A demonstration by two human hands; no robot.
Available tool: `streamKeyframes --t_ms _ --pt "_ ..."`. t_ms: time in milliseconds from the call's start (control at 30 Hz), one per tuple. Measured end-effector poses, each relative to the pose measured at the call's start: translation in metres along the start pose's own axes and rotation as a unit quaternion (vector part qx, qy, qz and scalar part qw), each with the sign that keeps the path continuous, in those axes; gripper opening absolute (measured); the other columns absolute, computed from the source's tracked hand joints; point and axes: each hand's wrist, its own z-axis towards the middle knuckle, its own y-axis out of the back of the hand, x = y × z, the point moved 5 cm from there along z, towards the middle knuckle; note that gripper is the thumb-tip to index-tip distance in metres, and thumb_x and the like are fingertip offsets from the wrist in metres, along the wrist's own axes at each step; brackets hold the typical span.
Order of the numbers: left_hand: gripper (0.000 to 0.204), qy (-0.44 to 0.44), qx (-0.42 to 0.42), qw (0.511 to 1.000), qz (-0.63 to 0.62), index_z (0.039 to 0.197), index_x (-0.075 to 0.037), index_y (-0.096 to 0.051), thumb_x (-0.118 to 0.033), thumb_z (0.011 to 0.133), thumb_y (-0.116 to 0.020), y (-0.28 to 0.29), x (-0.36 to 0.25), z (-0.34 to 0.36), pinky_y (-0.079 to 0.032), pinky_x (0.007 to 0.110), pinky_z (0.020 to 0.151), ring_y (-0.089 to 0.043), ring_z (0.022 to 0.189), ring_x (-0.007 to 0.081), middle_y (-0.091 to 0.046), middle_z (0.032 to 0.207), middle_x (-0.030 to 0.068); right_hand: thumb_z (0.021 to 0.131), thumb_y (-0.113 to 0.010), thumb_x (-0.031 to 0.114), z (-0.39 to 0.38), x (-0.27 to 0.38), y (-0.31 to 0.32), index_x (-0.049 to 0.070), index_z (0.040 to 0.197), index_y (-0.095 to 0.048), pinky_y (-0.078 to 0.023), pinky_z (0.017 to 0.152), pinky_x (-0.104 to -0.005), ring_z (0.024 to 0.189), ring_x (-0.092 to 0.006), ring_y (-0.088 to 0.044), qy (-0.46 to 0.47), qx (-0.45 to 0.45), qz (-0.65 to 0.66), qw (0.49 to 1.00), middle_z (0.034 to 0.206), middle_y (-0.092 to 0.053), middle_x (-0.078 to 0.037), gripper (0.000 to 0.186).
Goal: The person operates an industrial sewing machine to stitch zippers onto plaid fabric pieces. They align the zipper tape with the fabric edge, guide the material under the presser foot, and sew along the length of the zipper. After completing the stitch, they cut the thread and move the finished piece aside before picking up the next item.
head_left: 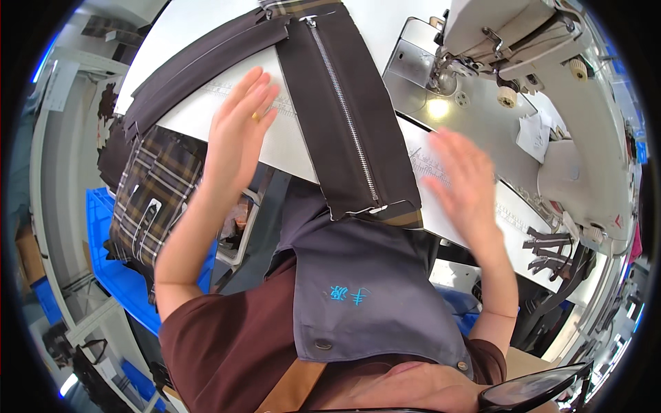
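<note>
Dark zippered panel (310, 103) is laid on white table (375, 27), long axis pointed away from the body, tilted leftward | left hand (241, 127) is held empty, uncurled, at its left | right hand (466, 182), likewise ungripped, is placed nearer, at its right

White worktable (196, 27) above grey floor (266, 224), pale shelving (43, 162) at left.

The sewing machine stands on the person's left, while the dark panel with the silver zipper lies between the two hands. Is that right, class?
No: the sewing machine stands on the person's right, as the head view shows. The dark panel with the silver zipper does lie between the hands.
</note>
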Motion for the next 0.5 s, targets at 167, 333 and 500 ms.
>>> streamKeyframes --t_ms 167,333,500 --pt "0.049 0.085 0.167 0.967 0.174 0.103 0.003 -0.06 -0.042 0.086 -0.061 -0.036 0.001 0.085 -0.047 0.028 0.067 -0.06 0.081 0.0136 -0.061 0.091 0.0098 0.076 -0.07 0.029 0.0 0.049 -0.029 0.018 0.126 -0.054 -0.034 0.101 -0.0501 0.125 -0.0351 -0.039 0.06 0.081 0.027 0.995 0.136 -0.044 -0.009 0.054" --pt "0.04 -0.292 0.194 0.754 0.556 0.073 0.004 -0.063 -0.034 0.085 -0.061 -0.1 -0.008 0.061 -0.046 0.045 0.062 -0.058 0.068 0.0398 -0.06 0.067 0.0229 0.076 -0.07 0.03 0.0 0.049 -0.034 0.017 0.124 -0.057 -0.033 0.101 -0.0509 0.127 -0.036 -0.038 0.039 0.078 0.047 0.995 0.136 -0.045 -0.009 0.052" --pt "0.025 -0.097 -0.05 0.986 0.124 0.089 0.003 -0.067 -0.021 0.083 -0.065 0.041 -0.033 -0.025 -0.045 0.028 0.062 -0.061 0.071 0.0103 -0.065 0.073 0.0052 0.078 -0.068 0.017 -0.035 0.006 0.0 0.007 0.125 -0.056 -0.019 0.108 -0.0513 0.131 -0.0364 -0.035 0.039 -0.028 -0.027 0.998 0.138 -0.045 -0.015 0.05"
